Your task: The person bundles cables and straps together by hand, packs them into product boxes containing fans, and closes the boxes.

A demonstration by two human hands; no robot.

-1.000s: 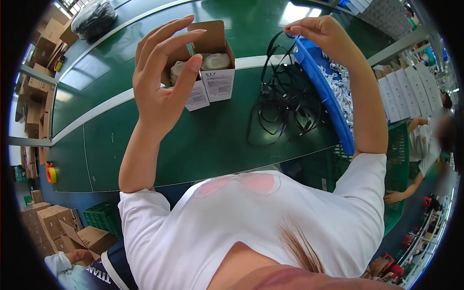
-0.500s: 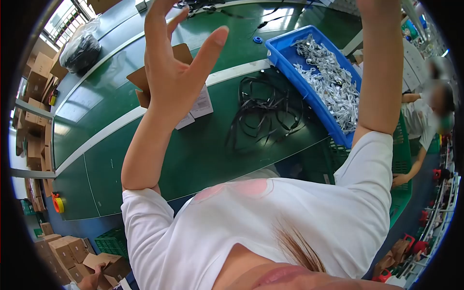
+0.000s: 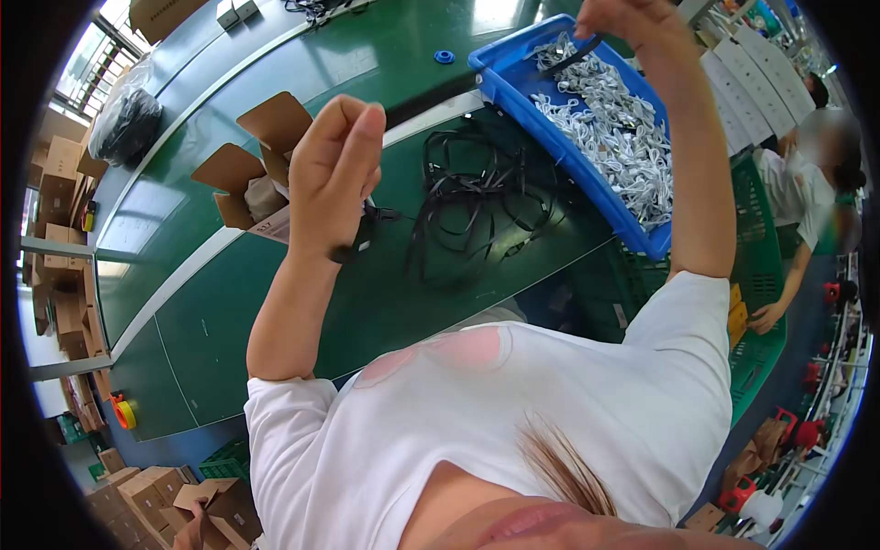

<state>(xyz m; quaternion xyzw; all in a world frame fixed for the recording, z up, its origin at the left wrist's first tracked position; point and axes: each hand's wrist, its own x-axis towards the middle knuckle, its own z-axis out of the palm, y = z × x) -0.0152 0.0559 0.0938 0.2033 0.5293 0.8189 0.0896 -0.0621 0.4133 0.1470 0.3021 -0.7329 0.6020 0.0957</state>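
Green work surface (image 3: 211, 339) spans the view, crossed by a pale strip (image 3: 179, 270), with cardboard cartons (image 3: 151, 495) stacked on the floor at the lower left. We hold a black cable (image 3: 435, 96) between our two hands, above the surface, so that it runs on a slant from one to the other (its middle is slightly blurred). Our left hand (image 3: 337, 170) is narrow, thumb and fingers pinched together on the cable, and a dark end piece (image 3: 360, 240) hangs beside the wrist. Our right hand (image 3: 637, 26), at the upper right, is likewise closed, fingertips together on the far portion of the cable, over the blue tray (image 3: 561, 158). We note that the tray is filled with white cables (image 3: 614, 137). Just beside its left side lies a loose tangle of black cables (image 3: 477, 183), near us on the surface. Behind our left hand we see two small boxes (image 3: 275, 124) with raised flaps, the nearer one containing a pale wrapped item (image 3: 264, 198). A blue ring (image 3: 445, 57) lies beyond the strip. At the right, a co-worker's hand (image 3: 768, 316) is at a green crate (image 3: 756, 367), next to yellow items (image 3: 737, 316).
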